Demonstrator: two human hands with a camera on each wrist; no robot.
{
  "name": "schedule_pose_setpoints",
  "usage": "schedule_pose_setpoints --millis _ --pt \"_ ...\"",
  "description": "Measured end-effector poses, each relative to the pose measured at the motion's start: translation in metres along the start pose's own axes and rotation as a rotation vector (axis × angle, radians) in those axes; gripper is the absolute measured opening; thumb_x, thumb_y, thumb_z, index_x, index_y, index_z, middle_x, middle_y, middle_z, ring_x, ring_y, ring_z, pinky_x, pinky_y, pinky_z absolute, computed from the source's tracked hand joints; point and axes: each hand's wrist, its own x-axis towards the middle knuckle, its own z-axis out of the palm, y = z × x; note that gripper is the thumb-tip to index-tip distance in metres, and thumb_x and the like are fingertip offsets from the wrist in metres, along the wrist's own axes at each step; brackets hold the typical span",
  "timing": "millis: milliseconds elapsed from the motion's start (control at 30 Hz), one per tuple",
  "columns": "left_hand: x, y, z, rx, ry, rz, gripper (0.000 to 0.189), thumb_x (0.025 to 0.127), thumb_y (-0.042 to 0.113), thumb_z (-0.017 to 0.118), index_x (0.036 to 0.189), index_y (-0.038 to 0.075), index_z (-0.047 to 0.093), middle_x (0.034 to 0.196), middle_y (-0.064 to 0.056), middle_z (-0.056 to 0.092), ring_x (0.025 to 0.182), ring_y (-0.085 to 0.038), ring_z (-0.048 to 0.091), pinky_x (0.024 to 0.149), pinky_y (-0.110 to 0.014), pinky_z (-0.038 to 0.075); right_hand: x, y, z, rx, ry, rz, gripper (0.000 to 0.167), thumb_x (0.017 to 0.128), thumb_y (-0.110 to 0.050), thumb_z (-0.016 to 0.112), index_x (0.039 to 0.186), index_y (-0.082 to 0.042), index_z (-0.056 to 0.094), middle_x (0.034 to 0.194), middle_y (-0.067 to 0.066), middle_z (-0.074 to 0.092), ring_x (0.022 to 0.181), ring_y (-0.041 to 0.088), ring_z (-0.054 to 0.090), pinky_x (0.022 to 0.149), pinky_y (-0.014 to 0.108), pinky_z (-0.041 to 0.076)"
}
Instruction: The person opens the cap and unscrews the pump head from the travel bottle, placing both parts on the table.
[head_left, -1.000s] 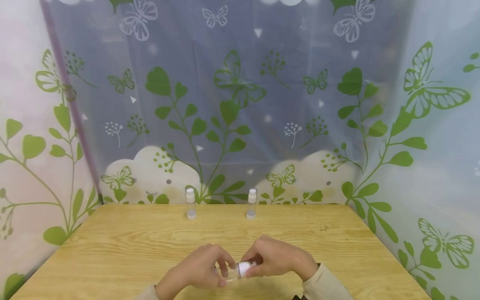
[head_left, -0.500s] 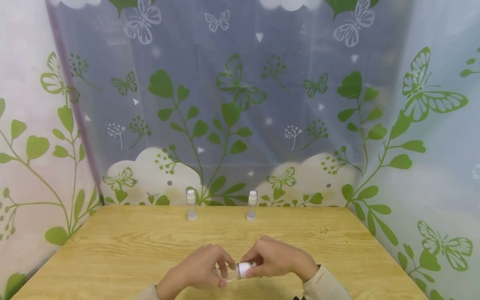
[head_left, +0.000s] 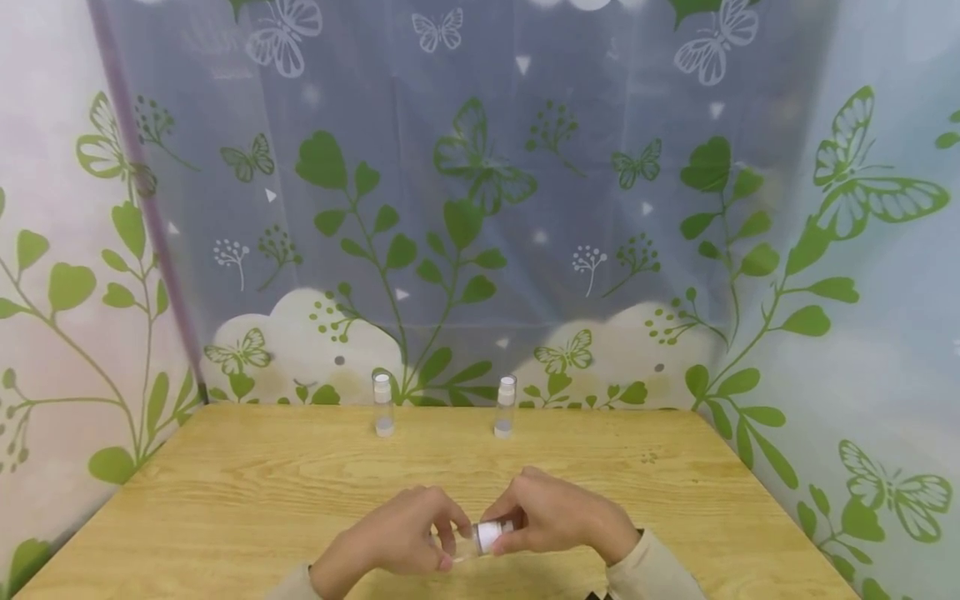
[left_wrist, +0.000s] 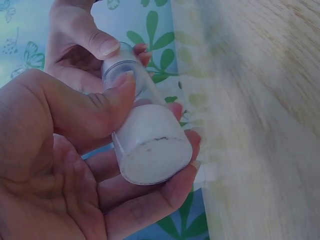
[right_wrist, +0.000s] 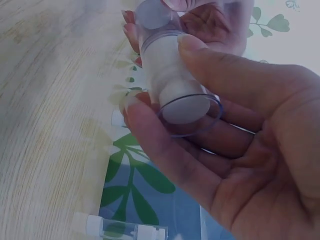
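L hand [head_left: 405, 529] and R hand [head_left: 551, 512], both on the small clear-plastic, white-ended cylindrical bottle [head_left: 489, 537], over the near half of the pale-yellow wood-grain table [head_left: 225, 483], abt midway btwn its L & R edges. Long axis, that's the key: roughly side to side, tipped well over from upright, one hand per end, so neither's nearer. White round base [left_wrist: 152, 145] faces L, clear round rim [right_wrist: 220, 111] w/ white disc [right_wrist: 186, 109] inside faces R. L hand's got thumb one side, fingers curled round the base end, gap just bottle-wide. R hand, same grip at the rim end, thumb vs. fingers, snug. Up by the table's far edge, two similar uprights, well apart: L standing bottle [head_left: 384, 406], R standing bottle [head_left: 505, 408], either side of that edge's middle.
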Motion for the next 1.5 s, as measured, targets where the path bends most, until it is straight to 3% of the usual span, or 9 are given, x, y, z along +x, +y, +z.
schedule_pose_setpoints --millis 167,433,700,1000,1367,1500 --pt "-0.001 -0.002 -0.003 -0.053 -0.021 0.012 0.037 0.072 -0.011 0.072 0.106 0.003 0.078 0.08 0.0 0.077 0.066 -0.002 0.064 0.063 -0.02 0.054 -0.001 -0.005 -0.002 -0.013 0.007 0.022 0.022 0.095 -0.015 0.074 0.115 -0.006 0.078 0.101 0.004 0.081 0.075 -0.012 0.064 0.067 0.013 0.056" --pt "-0.015 -0.022 -0.016 0.001 0.035 -0.051 0.036 0.072 -0.009 0.071 0.106 0.003 0.078 0.087 -0.005 0.077 0.065 -0.005 0.062 0.063 -0.024 0.054 -0.021 0.003 -0.026 -0.049 0.059 0.226 0.032 0.083 -0.007 0.084 0.115 -0.008 0.079 0.106 0.007 0.081 0.068 -0.002 0.065 0.069 0.017 0.056" --pt "-0.015 -0.023 -0.021 0.001 0.048 -0.046 0.036 0.073 -0.008 0.073 0.108 0.003 0.077 0.084 -0.004 0.076 0.055 -0.007 0.057 0.058 -0.023 0.054 -0.022 0.006 -0.029 -0.058 0.038 0.228 0.032 0.084 -0.011 0.084 0.115 -0.01 0.079 0.11 0.004 0.08 0.078 -0.003 0.068 0.072 0.017 0.057" --pt "-0.015 -0.023 -0.021 0.009 0.047 -0.045 0.033 0.076 -0.005 0.078 0.108 0.003 0.076 0.087 -0.008 0.077 0.06 -0.006 0.062 0.064 -0.028 0.058 -0.022 0.01 -0.025 -0.072 0.036 0.265 0.031 0.086 -0.007 0.081 0.117 -0.009 0.078 0.111 0.006 0.08 0.079 -0.002 0.067 0.071 0.018 0.056" --pt "-0.012 -0.024 -0.024 0.021 0.03 -0.084 0.033 0.075 -0.005 0.08 0.106 0.006 0.078 0.085 -0.005 0.077 0.065 -0.011 0.066 0.064 -0.032 0.058 -0.02 0.023 -0.027 -0.129 0.049 0.287 0.033 0.091 0.007 0.066 0.119 -0.008 0.077 0.108 0.009 0.071 0.1 0.027 0.069 0.08 0.023 0.058" --pt "-0.01 -0.024 -0.024 0.034 0.024 -0.093 0.033 0.074 -0.005 0.08 0.105 0.007 0.078 0.084 -0.003 0.077 0.065 -0.011 0.067 0.066 -0.034 0.059 -0.018 0.031 -0.03 -0.166 0.049 0.313 0.032 0.091 0.009 0.064 0.116 -0.006 0.077 0.11 0.011 0.074 0.102 0.03 0.07 0.084 0.027 0.059"
